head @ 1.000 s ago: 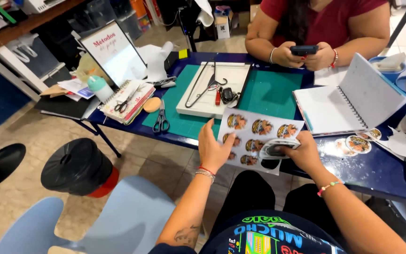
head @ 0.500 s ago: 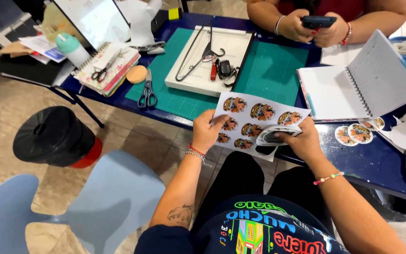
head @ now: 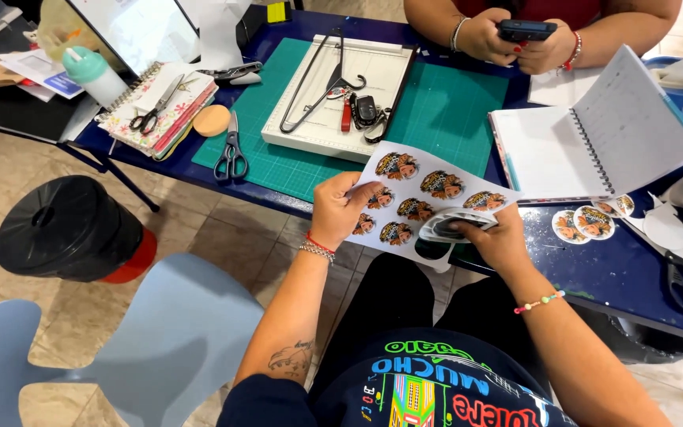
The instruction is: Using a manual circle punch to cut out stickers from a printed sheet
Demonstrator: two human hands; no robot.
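Observation:
My left hand (head: 341, 207) grips the left edge of a white sheet (head: 420, 198) printed with several round pictures, held over the front edge of the blue table (head: 594, 273). At the sheet's right side my right hand (head: 496, 237) is closed on a dark tool whose handles (head: 456, 225) show against the paper; its blades are hidden. Two cut-out round pictures (head: 583, 224) lie on the table just right of that hand.
A green cutting mat (head: 448, 119) holds a white paper trimmer (head: 341, 99) with keys on it. Scissors (head: 231, 154) lie at the mat's left edge. An open spiral notebook (head: 594, 134) stands right. Across the table a person holds a phone (head: 525, 30). A black bin (head: 69, 229) and a pale blue chair (head: 167, 340) stand left.
The view has tilted down and closer to the table. Both hands still hold the sheet and have shifted little relative to it.

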